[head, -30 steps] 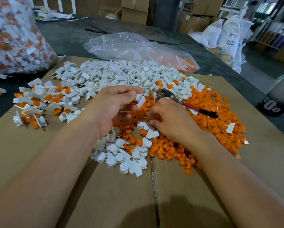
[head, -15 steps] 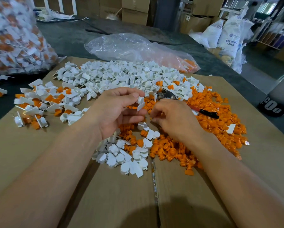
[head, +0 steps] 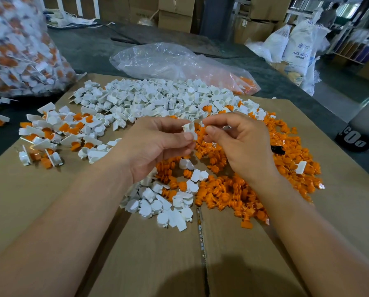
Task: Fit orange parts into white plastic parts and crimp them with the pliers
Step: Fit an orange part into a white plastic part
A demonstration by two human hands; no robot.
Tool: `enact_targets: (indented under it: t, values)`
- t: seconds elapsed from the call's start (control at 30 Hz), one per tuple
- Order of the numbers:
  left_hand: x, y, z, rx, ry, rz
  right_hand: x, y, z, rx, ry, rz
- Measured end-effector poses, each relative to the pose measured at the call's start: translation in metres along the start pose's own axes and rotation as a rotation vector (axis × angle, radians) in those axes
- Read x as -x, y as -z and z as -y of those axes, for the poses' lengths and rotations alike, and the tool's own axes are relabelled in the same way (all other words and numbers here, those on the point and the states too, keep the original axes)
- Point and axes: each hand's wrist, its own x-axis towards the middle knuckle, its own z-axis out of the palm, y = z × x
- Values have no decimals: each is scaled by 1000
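Cardboard on a grey table holds white parts, orange parts.

A cardboard sheet covers the table. At its far middle sits the big shell heap, with a slack bag behind it. The insert heap spreads to the right, with the pliers lying in it. A small shell cluster lies near the middle, fitted pieces lie left, and a full bag stands far left. Above the middle, the left hand pinches one shell just beside the right hand.
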Motion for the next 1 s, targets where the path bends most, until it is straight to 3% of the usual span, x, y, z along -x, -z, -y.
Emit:
enact_targets:
  t: [0.27,0.6,1.0]
  values:
    - [1,0,0,-100,-24,42,5,-4,3,52,89,-17]
    - [2,-1,3,-153,-75,99,6,-4,2,-11,3,-25]
    - [6,-7,3,-322,-298,-7,6,-1,4,-66,4,0]
